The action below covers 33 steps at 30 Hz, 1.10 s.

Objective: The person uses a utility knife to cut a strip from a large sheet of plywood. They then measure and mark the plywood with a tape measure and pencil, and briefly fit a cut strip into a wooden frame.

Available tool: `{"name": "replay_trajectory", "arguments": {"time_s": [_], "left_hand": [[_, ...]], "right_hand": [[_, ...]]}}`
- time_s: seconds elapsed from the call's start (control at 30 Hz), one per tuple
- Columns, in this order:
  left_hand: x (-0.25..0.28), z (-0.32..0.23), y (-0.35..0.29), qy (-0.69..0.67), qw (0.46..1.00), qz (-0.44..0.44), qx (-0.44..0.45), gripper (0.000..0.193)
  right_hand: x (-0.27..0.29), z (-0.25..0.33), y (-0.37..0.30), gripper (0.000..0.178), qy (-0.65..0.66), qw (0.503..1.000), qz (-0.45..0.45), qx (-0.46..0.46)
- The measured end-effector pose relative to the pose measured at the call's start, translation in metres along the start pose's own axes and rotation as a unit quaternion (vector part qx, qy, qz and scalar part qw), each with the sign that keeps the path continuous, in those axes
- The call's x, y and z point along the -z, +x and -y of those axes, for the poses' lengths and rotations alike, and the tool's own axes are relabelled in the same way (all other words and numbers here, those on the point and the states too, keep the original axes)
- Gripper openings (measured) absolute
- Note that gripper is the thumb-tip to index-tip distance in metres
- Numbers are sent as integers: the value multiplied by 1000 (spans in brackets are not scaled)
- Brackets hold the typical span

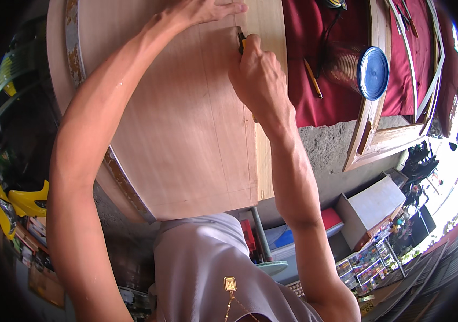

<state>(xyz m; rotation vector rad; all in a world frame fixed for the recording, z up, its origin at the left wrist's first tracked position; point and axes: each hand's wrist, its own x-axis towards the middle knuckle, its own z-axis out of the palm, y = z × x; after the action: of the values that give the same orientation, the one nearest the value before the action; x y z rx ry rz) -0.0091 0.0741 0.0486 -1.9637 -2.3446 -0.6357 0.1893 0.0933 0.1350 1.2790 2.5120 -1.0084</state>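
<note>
A broad sheet of plywood (180,123) lies before me, with thin pencil-like lines along its right side and near edge. My right hand (261,72) is closed around a black and yellow utility knife (241,42), its tip at the sheet near one long line. Just beyond it, my left hand (202,12) rests on the plywood, thumb or finger stretched toward the right; the upper frame edge cuts off part of this hand. A paler wooden board (266,32) shows along the sheet's right edge.
On dark red cloth (304,45) to the right are a pencil (312,79) and a can with a blue lid (374,73). A wooden frame (390,140) lies beyond. A worn metal strip (73,45) runs along the left. Yellow vehicle panels (27,199) stand farther left.
</note>
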Motion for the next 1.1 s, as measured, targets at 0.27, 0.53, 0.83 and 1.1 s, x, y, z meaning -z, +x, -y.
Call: {"name": "replay_trajectory", "arguments": {"time_s": [0.27,0.53,0.83,1.1], "left_hand": [[-1,-2,0,1,1000,3,5,77],[0,-2,0,0,1000,1,6,77],[-8,3,0,21,1000,21,8,81],[3,13,13,-100,990,89,33,79]], "right_hand": [[2,4,3,26,-26,999,15,-21],[7,-1,-10,28,-58,994,81,-36],[-1,-22,-83,21,-45,990,122,-57],[-10,-43,-145,21,-53,982,160,-84]]}}
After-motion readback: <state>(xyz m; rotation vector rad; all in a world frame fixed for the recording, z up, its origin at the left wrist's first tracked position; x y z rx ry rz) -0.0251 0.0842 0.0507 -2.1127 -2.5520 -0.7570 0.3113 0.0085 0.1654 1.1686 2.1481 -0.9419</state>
